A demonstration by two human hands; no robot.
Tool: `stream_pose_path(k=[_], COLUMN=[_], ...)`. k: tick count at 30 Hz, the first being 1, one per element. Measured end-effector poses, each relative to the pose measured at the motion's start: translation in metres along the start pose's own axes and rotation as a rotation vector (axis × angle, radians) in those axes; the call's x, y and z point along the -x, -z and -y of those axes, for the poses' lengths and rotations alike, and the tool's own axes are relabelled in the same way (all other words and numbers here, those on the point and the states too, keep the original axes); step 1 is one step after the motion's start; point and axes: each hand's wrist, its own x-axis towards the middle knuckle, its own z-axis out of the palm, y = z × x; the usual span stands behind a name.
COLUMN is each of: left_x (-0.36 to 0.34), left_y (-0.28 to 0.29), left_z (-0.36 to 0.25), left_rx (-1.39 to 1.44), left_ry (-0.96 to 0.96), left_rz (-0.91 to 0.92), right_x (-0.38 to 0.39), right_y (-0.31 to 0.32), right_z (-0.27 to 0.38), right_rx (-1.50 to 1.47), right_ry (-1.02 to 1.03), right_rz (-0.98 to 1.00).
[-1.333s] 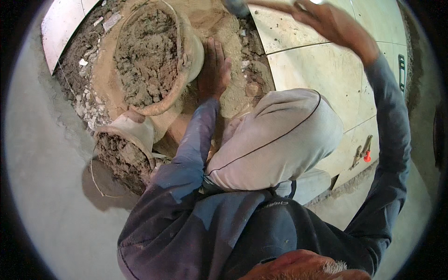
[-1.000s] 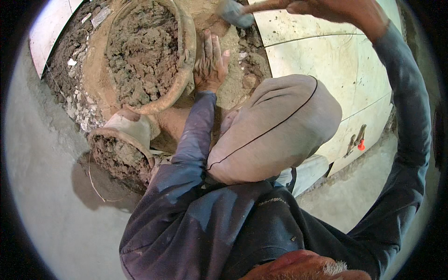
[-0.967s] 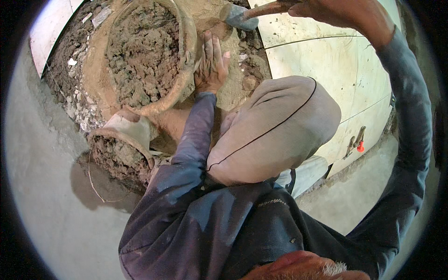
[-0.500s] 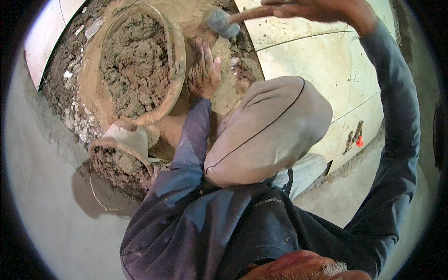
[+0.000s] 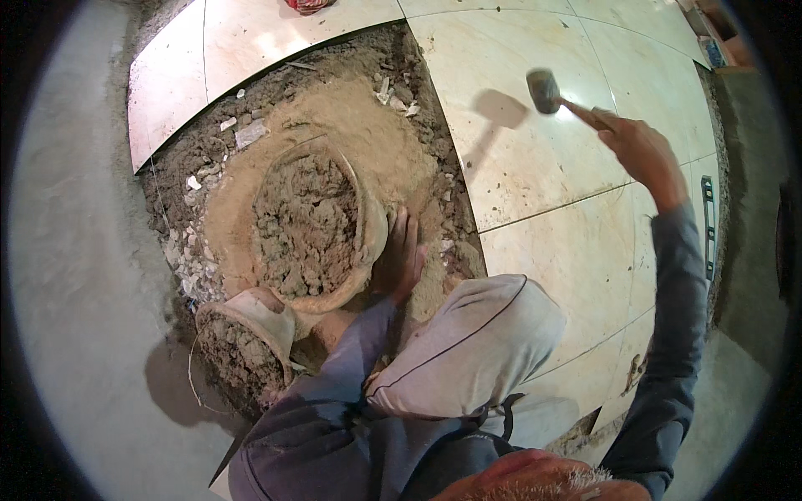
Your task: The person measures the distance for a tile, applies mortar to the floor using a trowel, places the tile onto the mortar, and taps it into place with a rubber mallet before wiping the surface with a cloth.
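Observation:
My right hand point(image 5: 645, 154) is closed round the wooden handle of a mallet point(image 5: 545, 92) with a dark head. The mallet is raised above the pale floor tiles, and its shadow falls to its left. My left hand point(image 5: 401, 257) lies with fingers stretched out against the right outer side of a wide basin point(image 5: 374, 230). Wet grey-brown mortar point(image 5: 311, 221) fills the basin, which stands on a patch of brown sand point(image 5: 393, 138). A smaller bucket point(image 5: 266, 316), tipped toward the near left, also holds mortar.
Large glossy tiles point(image 5: 535, 184) cover the right and far floor, edging the rough patch. White rubble point(image 5: 196, 267) lies left of the basin. A spirit level point(image 5: 708, 225) rests along the far right, small metal tools point(image 5: 635, 371) nearer me. Something red point(image 5: 309, 5) shows at the top edge.
The mallet has moved from over the sand near my left hand to the right, above the tiles. My left hand stays at the basin's side. The view has shifted, showing more far floor.

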Motion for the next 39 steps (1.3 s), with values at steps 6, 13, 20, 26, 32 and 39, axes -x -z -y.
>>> stream_pose_path(k=[6, 13, 20, 26, 32, 39], left_x=[-0.008, -0.223, -0.509, -0.536, -0.551, -0.515], left_y=[0.152, 0.314, 0.288, 0.175, 0.197, 0.173], left_z=[-0.077, -0.02, 0.23, 0.157, 0.254, 0.248], left_rx=[0.34, 0.146, -0.408, -0.799, -0.71, -0.709], left_ry=[-0.441, -0.327, 0.181, 0.339, -0.193, -0.475], left_rz=[0.203, 0.101, -0.114, -0.097, -0.245, -0.082], right_x=[-0.043, -0.059, -0.056, -0.042, -0.047, 0.002], right_y=[0.001, 0.024, 0.015, 0.001, -0.026, -0.068], right_z=[-0.009, -0.022, -0.021, -0.025, -0.02, 0.015], right_rx=[-0.109, -0.243, -0.256, -0.129, -0.226, -0.381], right_ry=[-0.05, -0.173, -0.216, -0.289, -0.214, -0.455], right_rz=[0.136, 0.275, 0.198, 0.035, -0.294, -0.314])
